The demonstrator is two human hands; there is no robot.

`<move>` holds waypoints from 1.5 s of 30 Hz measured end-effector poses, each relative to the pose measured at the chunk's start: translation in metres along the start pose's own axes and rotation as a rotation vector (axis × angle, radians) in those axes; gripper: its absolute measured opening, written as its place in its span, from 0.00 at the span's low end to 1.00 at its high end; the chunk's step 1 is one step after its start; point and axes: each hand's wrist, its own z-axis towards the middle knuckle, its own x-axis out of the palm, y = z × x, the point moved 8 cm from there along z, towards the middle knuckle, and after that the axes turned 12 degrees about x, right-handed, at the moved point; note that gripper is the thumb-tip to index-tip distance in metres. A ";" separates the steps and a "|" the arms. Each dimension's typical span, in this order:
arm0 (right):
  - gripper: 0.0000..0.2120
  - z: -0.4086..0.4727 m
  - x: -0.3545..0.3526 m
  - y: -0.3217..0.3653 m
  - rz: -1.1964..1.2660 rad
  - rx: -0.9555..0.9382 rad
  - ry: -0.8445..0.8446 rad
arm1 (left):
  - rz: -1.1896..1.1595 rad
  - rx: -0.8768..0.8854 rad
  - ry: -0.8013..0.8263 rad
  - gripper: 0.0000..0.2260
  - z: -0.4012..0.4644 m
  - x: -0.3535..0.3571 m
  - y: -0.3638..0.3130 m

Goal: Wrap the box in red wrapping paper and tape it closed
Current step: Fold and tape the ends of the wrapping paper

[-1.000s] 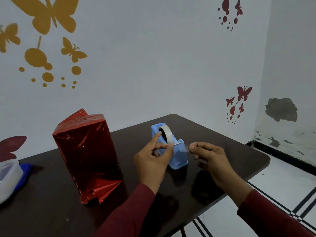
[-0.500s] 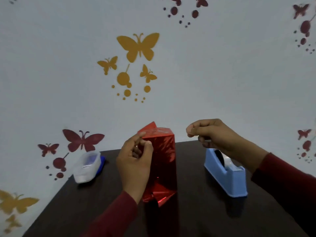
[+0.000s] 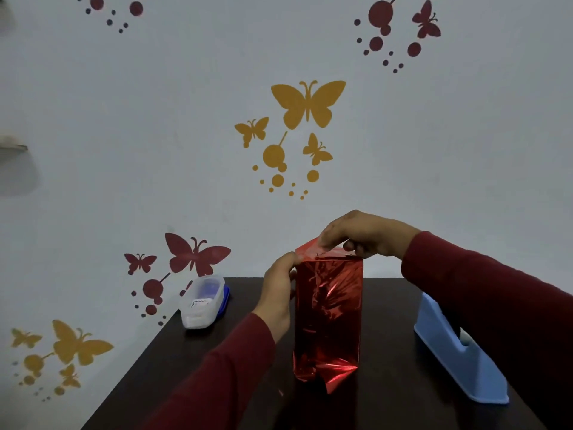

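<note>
Both hands work at the top of the box, and each grip is closed on red paper. Fingers of the right hand curl down over the upper edge and pinch a raised flap of the wrapping paper at the far left corner. Against the upper left side, the left hand presses and holds the foil with thumb and fingers bent round the edge. Whether a strip of tape sits under the right fingers cannot be told.

Standing upright near the middle of the counter, the box is a tall rectangular block clad in glossy, metallic red foil that creases and throws bright highlights. At its base the paper bunches into loose pointed folds that jut toward the camera.

Well to the right stands a light blue plastic tape dispenser, wedge-shaped with a smooth sloped side, partly behind the right sleeve. Both sleeves are dark red knit. At the back left corner lies a translucent white plastic container on a blue lid; something blue shows through its wall, though what it is cannot be told.

Smooth and dark brown, the counter has a faint sheen. Behind it rises a pale wall stuck with yellow butterfly decals and dark red butterfly decals with dots.
</note>
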 end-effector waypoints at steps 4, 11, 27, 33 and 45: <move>0.11 0.005 -0.003 0.000 -0.023 0.010 0.000 | 0.018 0.001 0.001 0.08 0.000 0.001 -0.001; 0.09 0.012 -0.001 0.003 -0.056 0.000 -0.010 | -0.015 -0.022 -0.009 0.09 -0.001 0.002 0.000; 0.09 0.018 0.010 0.012 -0.168 -0.006 -0.049 | -0.094 -0.024 0.036 0.06 -0.006 0.008 -0.003; 0.04 0.020 0.011 0.013 -0.193 -0.027 -0.066 | -0.052 -0.035 0.009 0.11 -0.001 0.006 -0.004; 0.32 0.028 0.007 0.018 -0.273 0.133 -0.187 | 0.179 0.023 -0.177 0.08 0.019 -0.008 0.004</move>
